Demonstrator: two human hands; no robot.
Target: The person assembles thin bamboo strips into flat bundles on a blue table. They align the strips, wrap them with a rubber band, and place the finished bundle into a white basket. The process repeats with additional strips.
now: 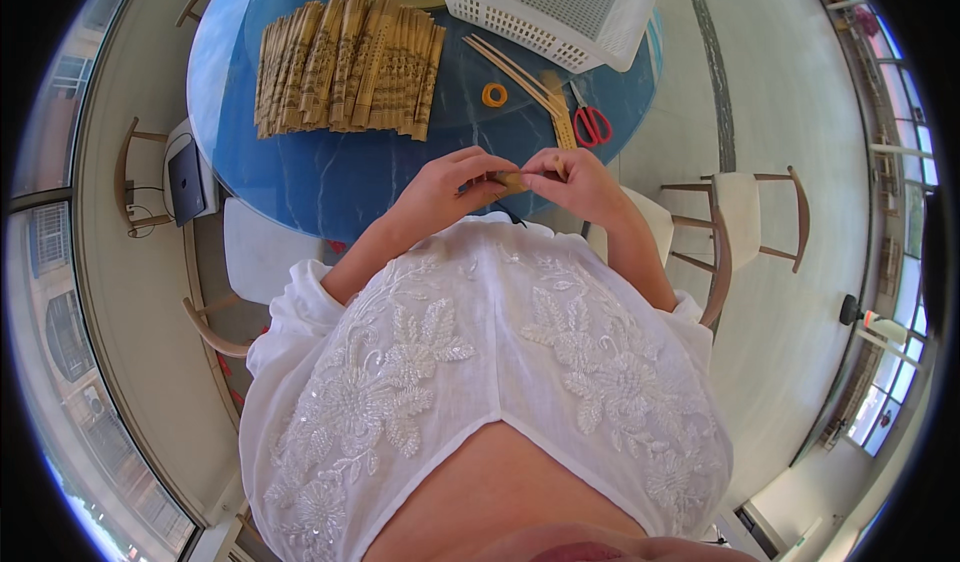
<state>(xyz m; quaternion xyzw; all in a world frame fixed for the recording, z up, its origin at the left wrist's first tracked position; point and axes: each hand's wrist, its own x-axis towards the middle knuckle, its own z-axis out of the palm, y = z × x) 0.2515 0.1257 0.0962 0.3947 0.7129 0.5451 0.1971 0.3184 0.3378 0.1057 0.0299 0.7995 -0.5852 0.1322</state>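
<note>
My left hand (450, 184) and my right hand (582, 186) are close together at the table's near edge, in front of my body. Between their closed fingers is a small tan folded paper piece (513, 181), mostly covered by the fingers. Its colour resembles the printed paper strips (350, 67) lying side by side in a wide bundle beyond my left hand. Past my right hand lie a yellow ruler (563, 128) and red-handled scissors (592, 126). An orange ring-shaped tape roll (494, 95) rests farther in, beside several thin wooden sticks (507, 69).
A white perforated plastic basket (530, 30) stands at the far right of the round blue table (330, 177). Chairs surround the table, including a pale one (735, 212) on the right. On a seat at the left is a dark laptop (186, 182).
</note>
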